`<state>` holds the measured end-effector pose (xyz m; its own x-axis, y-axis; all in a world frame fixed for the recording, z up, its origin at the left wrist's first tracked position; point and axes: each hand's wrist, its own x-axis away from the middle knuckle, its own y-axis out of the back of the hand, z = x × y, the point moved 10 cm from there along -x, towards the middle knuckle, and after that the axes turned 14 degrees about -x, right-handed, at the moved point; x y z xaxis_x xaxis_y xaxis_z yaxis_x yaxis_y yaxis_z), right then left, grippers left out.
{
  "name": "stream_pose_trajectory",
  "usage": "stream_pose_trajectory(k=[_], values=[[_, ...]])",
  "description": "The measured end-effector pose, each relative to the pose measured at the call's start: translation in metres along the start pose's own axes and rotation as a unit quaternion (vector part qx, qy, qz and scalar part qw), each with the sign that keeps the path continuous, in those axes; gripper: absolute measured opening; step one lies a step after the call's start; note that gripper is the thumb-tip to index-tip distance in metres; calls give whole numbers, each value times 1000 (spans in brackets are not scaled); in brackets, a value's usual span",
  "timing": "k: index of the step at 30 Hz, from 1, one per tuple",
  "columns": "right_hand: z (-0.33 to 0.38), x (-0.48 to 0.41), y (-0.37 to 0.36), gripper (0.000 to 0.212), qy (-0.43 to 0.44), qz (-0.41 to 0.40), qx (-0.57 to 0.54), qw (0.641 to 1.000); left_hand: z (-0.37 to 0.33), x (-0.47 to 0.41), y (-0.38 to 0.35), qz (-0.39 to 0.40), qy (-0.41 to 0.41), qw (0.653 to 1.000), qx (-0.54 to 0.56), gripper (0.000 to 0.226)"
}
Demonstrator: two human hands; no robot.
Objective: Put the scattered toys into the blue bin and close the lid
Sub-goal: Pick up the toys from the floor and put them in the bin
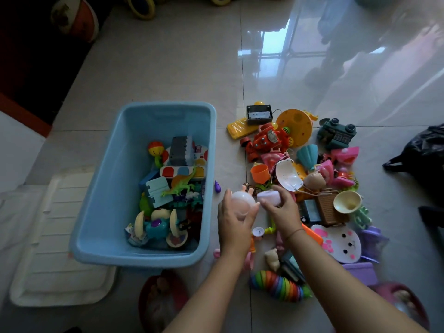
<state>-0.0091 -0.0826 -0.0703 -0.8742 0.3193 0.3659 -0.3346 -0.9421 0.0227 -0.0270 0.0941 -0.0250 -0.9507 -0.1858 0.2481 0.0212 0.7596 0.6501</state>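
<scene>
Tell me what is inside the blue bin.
The blue bin holds a heap of toys along its right side: a green dinosaur, a red-and-yellow rattle, a teal wheeled toy. Toys lower in the heap are covered.

Glossy pale floor (168, 68) tiles with thin grout lines carry a bright window reflection (271, 42) upper right; a basketball (77, 18) sits in shadow upper left, a black plastic bag (422, 155) at the right edge

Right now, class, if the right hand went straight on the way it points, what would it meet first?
The right hand, gripping a lilac cup, points toward the pale dome held in the left hand. It would likely meet that first, though depth is unclear.
</scene>
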Motion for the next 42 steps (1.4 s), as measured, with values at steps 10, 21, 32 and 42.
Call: stream_pose_trajectory(k=[10,21,32,42], values=[[156,61,-113,43,126,159,-140,969,-50,27,174,-307,-83,944,85,77],[66,53,-21,60,115,81,86,986,-35,88,60,-162,-259,943,-133,68],[-104,135,23,66,97,188,388,897,98,67,-35,66,-163,920,-351,96],[-121,115,22,87,69,169,433,883,107,41,-74,179,-188,897,-357,92]])
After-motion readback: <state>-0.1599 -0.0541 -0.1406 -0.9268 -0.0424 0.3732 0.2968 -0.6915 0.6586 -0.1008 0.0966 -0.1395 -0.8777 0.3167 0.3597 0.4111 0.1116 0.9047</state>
